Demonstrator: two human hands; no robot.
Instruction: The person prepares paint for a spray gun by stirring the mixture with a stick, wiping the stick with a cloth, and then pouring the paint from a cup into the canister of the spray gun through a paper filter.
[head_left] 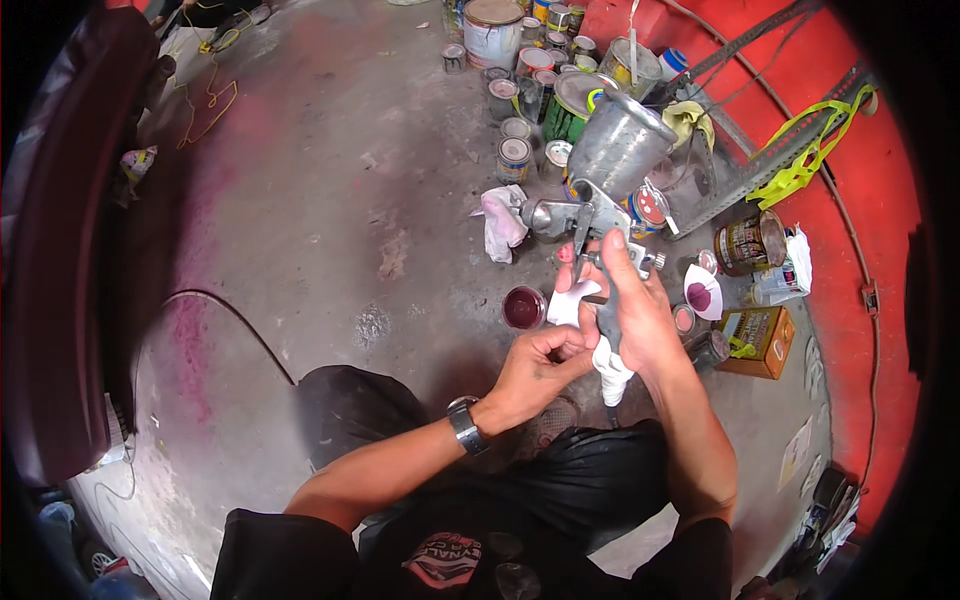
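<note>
My right hand (645,325) is wrapped round the grip of a metal paint spray gun (598,212), thumb along its upper back. The gun's large silver cup (622,145) tilts up and away from me. White cloth (611,372) is wound about the lower end of the grip, where a dark hose leads down. My left hand (535,375) is closed in a pinch against this wrapped end; its fingertips are partly hidden. A white scrap (572,303) shows between the hands. Just left of them, a small cup of dark red paint (524,307) stands on the floor.
Many paint cans (493,35) crowd the far right floor, beside a crumpled pinkish cloth (500,222). An orange-yellow tin (757,341) stands right. A metal frame (770,165) leans by the red wall (870,250). A maroon padded seat (75,250) fills the left.
</note>
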